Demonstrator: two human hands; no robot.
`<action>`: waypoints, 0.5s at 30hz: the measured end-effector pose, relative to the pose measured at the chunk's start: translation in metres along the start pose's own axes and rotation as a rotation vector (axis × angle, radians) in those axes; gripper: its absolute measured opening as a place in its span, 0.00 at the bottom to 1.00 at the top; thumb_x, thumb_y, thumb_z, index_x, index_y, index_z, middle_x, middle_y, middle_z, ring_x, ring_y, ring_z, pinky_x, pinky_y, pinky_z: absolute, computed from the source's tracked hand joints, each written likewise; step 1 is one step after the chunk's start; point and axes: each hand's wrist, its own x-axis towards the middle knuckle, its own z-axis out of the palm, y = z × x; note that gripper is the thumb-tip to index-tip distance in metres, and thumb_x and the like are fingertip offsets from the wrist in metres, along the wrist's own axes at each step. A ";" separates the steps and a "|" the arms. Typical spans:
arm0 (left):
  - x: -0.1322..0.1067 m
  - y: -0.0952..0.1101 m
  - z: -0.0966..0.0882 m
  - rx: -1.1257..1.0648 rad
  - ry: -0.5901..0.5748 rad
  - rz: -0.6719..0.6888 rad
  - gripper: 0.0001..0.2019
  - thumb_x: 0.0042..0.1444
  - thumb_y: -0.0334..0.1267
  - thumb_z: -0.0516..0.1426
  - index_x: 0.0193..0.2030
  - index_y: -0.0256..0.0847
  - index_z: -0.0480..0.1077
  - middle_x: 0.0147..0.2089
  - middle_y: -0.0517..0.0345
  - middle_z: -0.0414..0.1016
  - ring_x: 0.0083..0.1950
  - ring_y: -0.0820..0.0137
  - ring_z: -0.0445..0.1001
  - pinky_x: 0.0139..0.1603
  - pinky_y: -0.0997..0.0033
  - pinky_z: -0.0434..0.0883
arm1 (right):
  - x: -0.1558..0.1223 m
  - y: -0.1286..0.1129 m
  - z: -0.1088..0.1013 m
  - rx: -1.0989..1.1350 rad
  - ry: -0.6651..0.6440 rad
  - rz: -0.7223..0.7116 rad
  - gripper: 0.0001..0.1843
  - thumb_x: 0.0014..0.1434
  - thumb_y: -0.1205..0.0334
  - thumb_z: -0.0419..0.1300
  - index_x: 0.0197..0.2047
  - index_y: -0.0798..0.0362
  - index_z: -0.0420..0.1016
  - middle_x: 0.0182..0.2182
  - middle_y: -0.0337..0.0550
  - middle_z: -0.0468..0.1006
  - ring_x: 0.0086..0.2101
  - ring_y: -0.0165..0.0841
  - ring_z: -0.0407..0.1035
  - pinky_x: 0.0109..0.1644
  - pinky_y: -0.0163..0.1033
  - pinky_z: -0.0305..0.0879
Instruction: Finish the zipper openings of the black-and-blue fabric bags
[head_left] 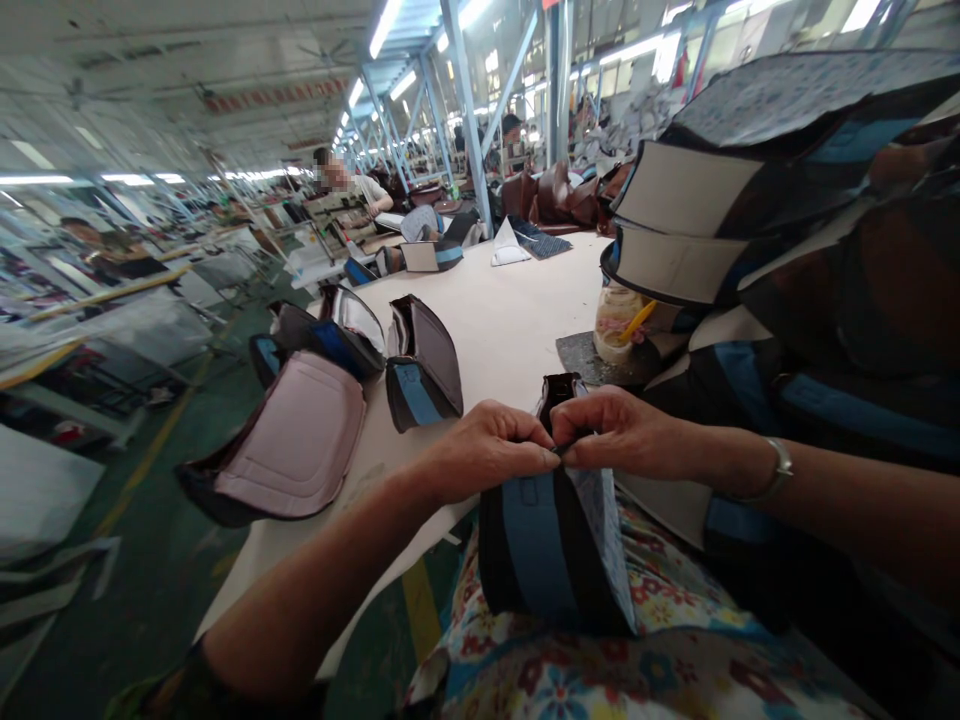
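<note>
A black bag piece point(536, 550) with a blue stripe down its side rests upright on my lap, against the floral cloth. Both hands meet at its upper edge. My left hand point(487, 450) pinches that edge between thumb and forefinger. Right beside it, my right hand point(619, 430) pinches the same edge, fingertips nearly touching the left ones. Part of the bag's dark opening shows behind my fingers, and a pale patterned lining lies along its right side. Whatever small part sits between the fingertips is hidden.
On the white table point(517, 300) stand several similar bag pieces, including a striped one point(424, 370) and a pinkish-grey one point(296, 435). A jar point(619, 325) with a yellow-handled tool sits at right, before a tall bag stack point(690, 195). A person point(367, 190) works farther back.
</note>
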 end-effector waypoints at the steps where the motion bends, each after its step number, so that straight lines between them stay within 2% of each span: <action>1: 0.000 -0.001 -0.001 -0.021 -0.008 -0.003 0.09 0.53 0.40 0.60 0.30 0.34 0.73 0.24 0.65 0.61 0.26 0.78 0.54 0.26 0.73 0.50 | 0.000 0.001 0.000 0.018 -0.005 0.000 0.08 0.54 0.61 0.61 0.29 0.58 0.71 0.22 0.34 0.63 0.24 0.26 0.53 0.28 0.34 0.50; 5: -0.001 -0.003 -0.004 -0.064 -0.028 -0.012 0.09 0.53 0.39 0.60 0.32 0.32 0.74 0.25 0.63 0.65 0.26 0.77 0.56 0.27 0.73 0.51 | 0.000 0.003 -0.002 0.048 -0.022 -0.021 0.10 0.54 0.59 0.61 0.30 0.58 0.71 0.23 0.35 0.64 0.25 0.26 0.54 0.29 0.34 0.50; 10: 0.000 -0.002 -0.004 -0.022 -0.050 0.004 0.08 0.55 0.37 0.58 0.32 0.33 0.74 0.25 0.64 0.63 0.27 0.77 0.55 0.28 0.73 0.51 | 0.000 -0.004 0.000 0.008 -0.015 -0.005 0.14 0.56 0.54 0.62 0.31 0.59 0.71 0.23 0.35 0.63 0.26 0.26 0.54 0.27 0.33 0.48; 15: -0.001 -0.002 -0.004 -0.026 -0.047 0.003 0.08 0.56 0.36 0.57 0.32 0.33 0.74 0.25 0.64 0.63 0.26 0.77 0.55 0.27 0.73 0.52 | 0.001 -0.005 0.002 -0.038 0.006 0.027 0.10 0.55 0.59 0.60 0.29 0.58 0.70 0.22 0.34 0.63 0.25 0.26 0.53 0.28 0.34 0.48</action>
